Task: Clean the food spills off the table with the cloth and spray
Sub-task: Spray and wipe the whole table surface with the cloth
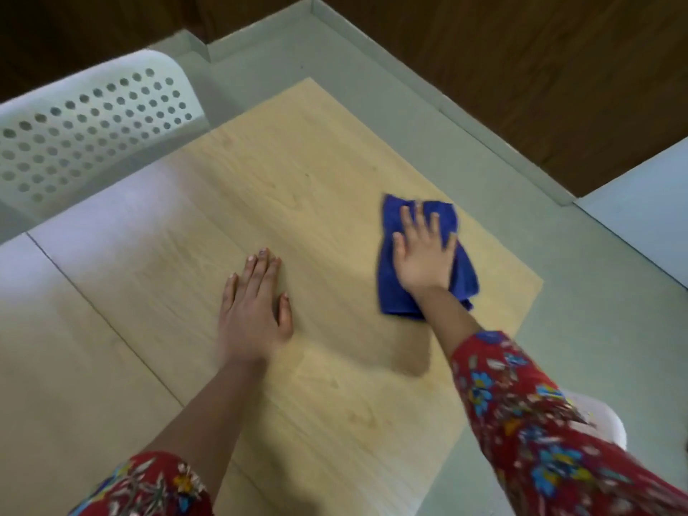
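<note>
A folded blue cloth [463,270] lies on the light wooden table [283,188], near its right edge. My right hand [424,251] presses flat on the cloth with the fingers spread and straight. My left hand [255,310] rests flat on the bare tabletop, palm down, well to the left of the cloth. No spray bottle is in view. I cannot make out any food spill on the wood.
A white perforated chair [85,132] stands at the table's far left side. Another white chair's edge [603,418] shows under my right sleeve. Grey floor [595,310] runs along the table's right side, with a dark wooden wall [521,68] beyond.
</note>
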